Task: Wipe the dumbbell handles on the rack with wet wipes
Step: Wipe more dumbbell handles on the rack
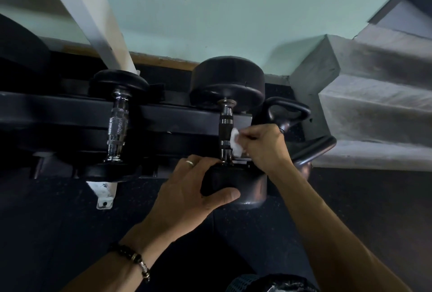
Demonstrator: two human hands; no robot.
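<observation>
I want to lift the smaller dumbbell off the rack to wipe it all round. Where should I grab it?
Probably by the knurled chrome handle of the smaller dumbbell, coming from above: the bar lies exposed across the rack between its two heads, and the textured middle gives grip. The heads look too broad for one hand.

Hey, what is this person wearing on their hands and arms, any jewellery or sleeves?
The left hand has a plain silver-coloured ring on one finger and a dark beaded bracelet with metal pieces at the wrist. The right hand shows no jewellery. Both forearms are bare, with no sleeves in view.
</observation>
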